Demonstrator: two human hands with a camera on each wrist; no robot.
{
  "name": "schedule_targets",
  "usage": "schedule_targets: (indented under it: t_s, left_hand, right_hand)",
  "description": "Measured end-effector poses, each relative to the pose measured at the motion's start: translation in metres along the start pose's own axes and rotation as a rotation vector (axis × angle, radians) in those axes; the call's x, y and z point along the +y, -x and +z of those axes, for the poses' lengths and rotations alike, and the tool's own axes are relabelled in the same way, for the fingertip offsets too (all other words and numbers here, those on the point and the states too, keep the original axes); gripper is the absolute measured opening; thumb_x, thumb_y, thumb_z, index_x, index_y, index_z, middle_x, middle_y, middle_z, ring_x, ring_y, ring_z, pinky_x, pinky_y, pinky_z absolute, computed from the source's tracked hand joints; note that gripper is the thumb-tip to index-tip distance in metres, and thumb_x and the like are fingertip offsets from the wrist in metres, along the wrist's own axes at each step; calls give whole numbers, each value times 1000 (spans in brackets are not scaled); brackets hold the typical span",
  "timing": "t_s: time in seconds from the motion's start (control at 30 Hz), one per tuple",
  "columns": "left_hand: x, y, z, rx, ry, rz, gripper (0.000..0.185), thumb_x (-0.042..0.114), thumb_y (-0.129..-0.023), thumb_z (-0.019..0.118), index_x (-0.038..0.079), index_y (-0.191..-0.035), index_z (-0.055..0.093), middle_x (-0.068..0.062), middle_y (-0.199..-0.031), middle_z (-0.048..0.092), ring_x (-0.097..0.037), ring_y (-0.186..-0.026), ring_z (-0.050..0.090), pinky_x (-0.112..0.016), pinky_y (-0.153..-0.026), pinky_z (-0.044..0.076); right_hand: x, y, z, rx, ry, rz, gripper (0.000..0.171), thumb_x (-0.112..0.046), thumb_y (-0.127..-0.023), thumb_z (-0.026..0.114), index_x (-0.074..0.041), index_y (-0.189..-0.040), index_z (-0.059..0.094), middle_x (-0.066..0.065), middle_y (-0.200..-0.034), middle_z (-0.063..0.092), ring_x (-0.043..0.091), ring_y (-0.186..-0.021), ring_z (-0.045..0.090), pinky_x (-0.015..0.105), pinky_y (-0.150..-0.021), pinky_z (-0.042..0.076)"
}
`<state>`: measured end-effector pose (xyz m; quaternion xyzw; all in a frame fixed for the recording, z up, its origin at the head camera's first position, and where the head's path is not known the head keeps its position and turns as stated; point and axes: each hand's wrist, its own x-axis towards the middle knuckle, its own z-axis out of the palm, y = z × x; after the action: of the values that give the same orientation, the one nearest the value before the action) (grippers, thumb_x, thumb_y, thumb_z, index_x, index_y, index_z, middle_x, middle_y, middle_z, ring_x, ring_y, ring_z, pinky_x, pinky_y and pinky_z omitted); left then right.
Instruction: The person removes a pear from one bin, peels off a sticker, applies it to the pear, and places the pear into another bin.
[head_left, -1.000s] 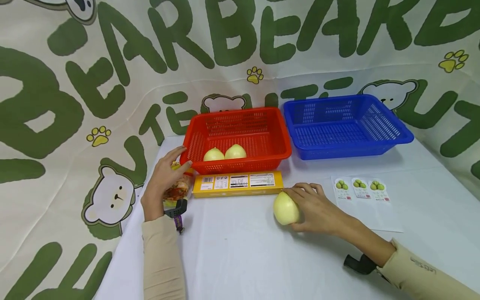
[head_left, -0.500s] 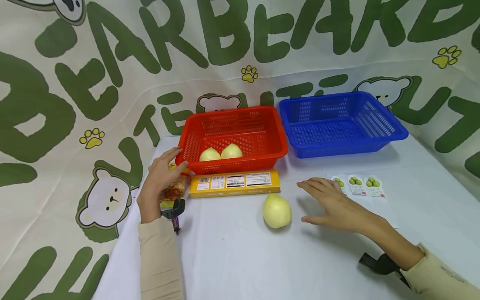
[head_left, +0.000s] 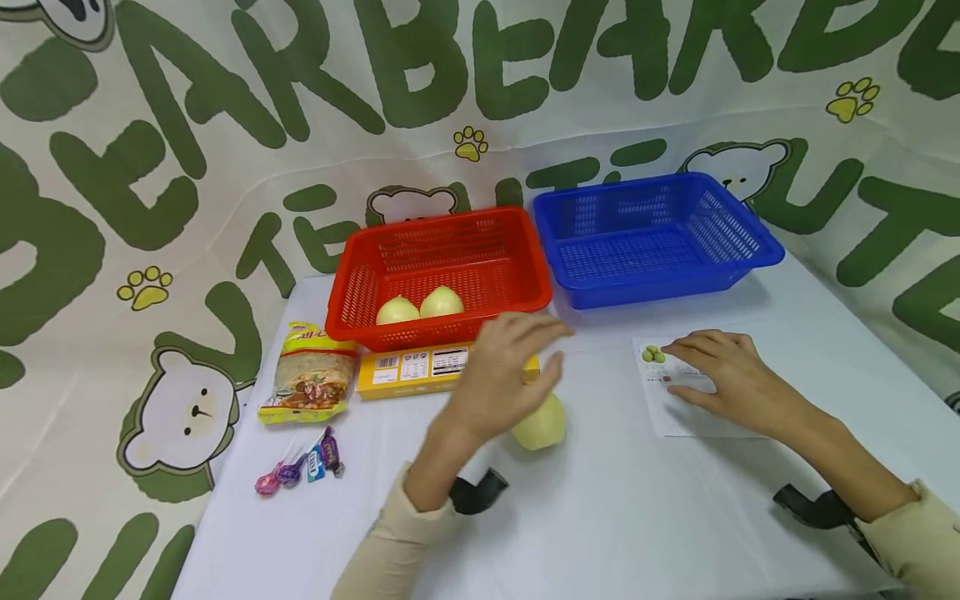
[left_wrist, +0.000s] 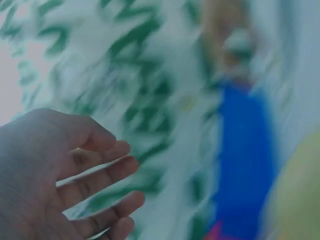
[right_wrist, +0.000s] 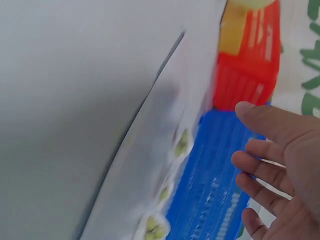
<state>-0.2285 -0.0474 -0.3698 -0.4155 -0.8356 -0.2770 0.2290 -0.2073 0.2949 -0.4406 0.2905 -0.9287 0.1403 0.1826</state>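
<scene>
In the head view a yellow-green pear [head_left: 542, 427] rests on the white table, partly covered by my left hand [head_left: 495, 387]. That hand hovers over it with fingers spread and gently bent, holding nothing. The left wrist view, blurred, has the hand [left_wrist: 75, 170] at left and the pear [left_wrist: 297, 195] at the right edge. My right hand [head_left: 738, 387], fingers apart and grasping nothing, is over a white sheet [head_left: 678, 421] bearing fruit stickers [head_left: 653, 354]; it hides some of them. From the right wrist, several stickers show along the sheet [right_wrist: 145, 135], beside the fingers.
Two pears [head_left: 420, 307] lie in a red basket [head_left: 435, 337] at the back. A blue basket [head_left: 645, 293] adjoins it on the right. In front is a yellow box [head_left: 412, 385]. Left of that are a noodle packet [head_left: 311, 375] and several wrapped candies [head_left: 300, 465].
My right hand has let go of the pear and moved right to the sticker sheet. The left hand has left the red basket's left corner and swung right over the pear.
</scene>
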Motion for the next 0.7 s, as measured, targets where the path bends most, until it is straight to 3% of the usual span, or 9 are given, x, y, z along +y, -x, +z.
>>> schedule_targets:
  t_s: [0.17,0.3,0.47,0.7]
  left_hand:
    - [43,-8,82,-260,-161,70,31,30,-99,56,22,-125,70,6,-125,65,-14,-114,56,-28,-99,43]
    - [55,-7,127,-405,-290,71,36,37,-102,50,23,-130,67,7,-131,61,-14,-119,54,-28,-102,42]
    - [53,-3,157,-445,-360,49,35,38,-102,51,20,-127,69,5,-132,61,-13,-122,55,-29,-102,44]
    - [55,3,173,-456,-366,56,33,41,-101,53,20,-121,69,6,-130,60,-11,-121,54,-28,-100,43]
  right_hand:
    - [14,8,2,-28,43,10,47,-18,-73,88,-5,-115,72,12,-114,67,36,-112,54,56,-85,36]
    - [21,5,10,-48,84,-28,41,-18,-73,88,-5,-109,74,12,-111,68,35,-109,56,56,-83,37]
    - [27,-9,16,-68,75,-13,35,-20,-77,86,-3,-106,75,12,-109,68,35,-107,58,57,-84,38]
    - [43,-31,22,-236,-3,181,28,-21,-90,76,-3,-111,74,14,-114,63,40,-115,51,62,-86,34]
